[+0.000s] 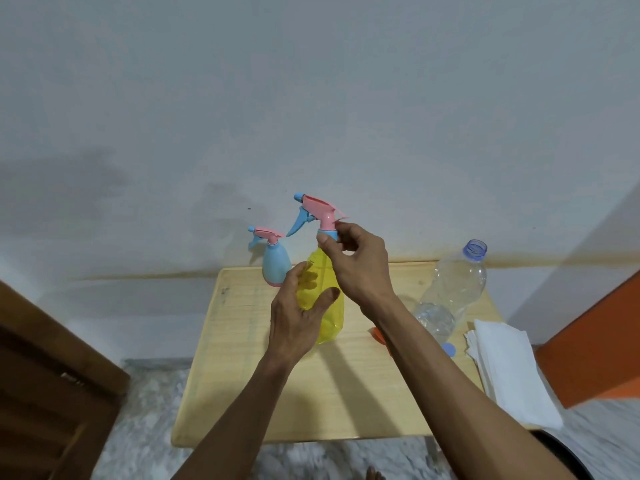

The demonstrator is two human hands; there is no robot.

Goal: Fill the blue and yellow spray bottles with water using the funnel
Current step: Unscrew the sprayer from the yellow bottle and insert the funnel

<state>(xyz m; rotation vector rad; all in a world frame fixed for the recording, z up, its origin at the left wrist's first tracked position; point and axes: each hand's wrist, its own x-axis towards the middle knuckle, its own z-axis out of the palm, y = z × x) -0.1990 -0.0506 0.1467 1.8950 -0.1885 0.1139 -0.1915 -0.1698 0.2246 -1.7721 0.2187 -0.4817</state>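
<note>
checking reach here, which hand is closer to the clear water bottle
Right. The right hand pinches the spray head's collar atop the yellow spray bottle, on the side toward the clear water bottle. The left hand grips the yellow body's far side.

Translucent glossy plastic yellow spray bottle (327,306) — matt pale wood table (242,375) (grain visible), white paper napkins (509,368).

Bare hands, bare forearms

Left hand (294,323) and right hand (360,263) wear no rings, watch or gloves; both forearms show unsleeved above the table (242,393).
</note>
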